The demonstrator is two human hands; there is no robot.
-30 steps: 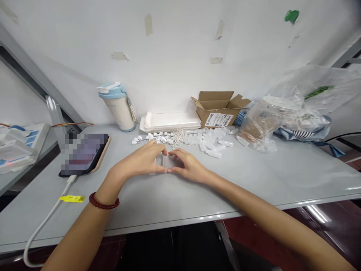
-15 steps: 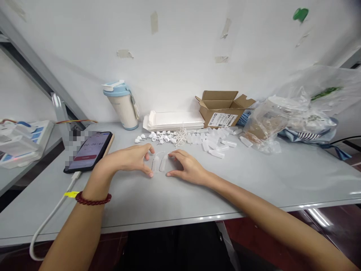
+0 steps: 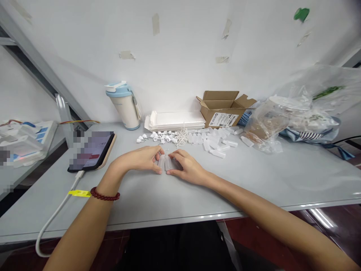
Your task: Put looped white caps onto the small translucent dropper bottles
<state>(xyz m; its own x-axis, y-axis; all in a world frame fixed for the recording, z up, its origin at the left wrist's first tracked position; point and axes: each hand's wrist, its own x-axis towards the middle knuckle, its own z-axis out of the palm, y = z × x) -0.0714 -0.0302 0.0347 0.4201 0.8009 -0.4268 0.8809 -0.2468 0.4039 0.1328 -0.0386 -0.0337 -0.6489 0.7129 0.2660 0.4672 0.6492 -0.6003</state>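
Observation:
Two small translucent plastic bottles lie side by side on the grey table, between my hands. My left hand (image 3: 147,157) curls thumb and fingers around the ends of the left bottle (image 3: 161,163). Facing it, my right hand (image 3: 186,165) has its thumb and fingertips at the ends of the right bottle (image 3: 169,164). Parts of both bottles are hidden by my fingers. Just beyond them lie a cluster of white caps (image 3: 162,136), some with thin needle tips, a tangle of white loops (image 3: 182,137) and a pile of loose translucent bottles (image 3: 211,140).
A phone (image 3: 91,152) on a white cable (image 3: 53,214) lies to the left. Along the wall stand a blue-lidded tumbler (image 3: 124,109), a stack of flat white boxes (image 3: 176,119) and an open cardboard box (image 3: 222,113). Plastic bags (image 3: 265,128) sit at the right.
My left hand has moved right and closed in, pushing the left bottle toward the right one. The bottles are closer together; my right hand has barely moved.

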